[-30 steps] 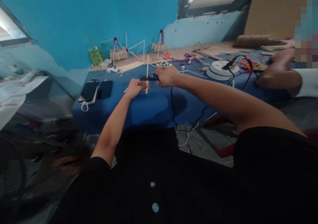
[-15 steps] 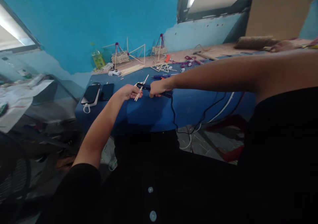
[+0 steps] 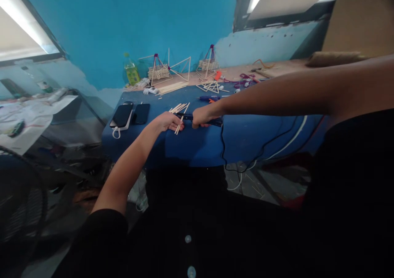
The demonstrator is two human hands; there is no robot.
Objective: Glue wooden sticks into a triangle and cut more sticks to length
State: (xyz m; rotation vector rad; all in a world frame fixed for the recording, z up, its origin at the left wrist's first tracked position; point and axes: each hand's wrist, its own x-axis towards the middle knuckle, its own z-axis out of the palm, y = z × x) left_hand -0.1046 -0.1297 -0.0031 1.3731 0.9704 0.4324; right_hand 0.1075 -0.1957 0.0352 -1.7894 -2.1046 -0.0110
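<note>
My left hand [image 3: 170, 122] is closed in a pinch on a few thin wooden sticks [image 3: 177, 129], which poke out below and above the fingers. My right hand [image 3: 201, 116] wraps around a long black corded tool [image 3: 216, 122]. The tool's narrow front end reaches across to the sticks beside my left fingertips; whether it grips them I cannot tell. Its black cord [image 3: 223, 146] drops from the back end over the table edge. Just behind my left hand, several loose sticks [image 3: 177, 107] lie on the blue tabletop [image 3: 181, 150].
Two stick frames, a left one [image 3: 158, 73] and a right one [image 3: 207, 64], stand along the wall. Near them are a bottle [image 3: 132, 73], a stick bundle [image 3: 172, 88] and a blue tool [image 3: 209, 98]. Two phones, one nearer [image 3: 122, 114] and one darker [image 3: 142, 113], lie at left.
The view has shifted, so everything sits further right and slightly lower. My hands keep hold of the sticks and the black tool, nearly unchanged relative to each other.
</note>
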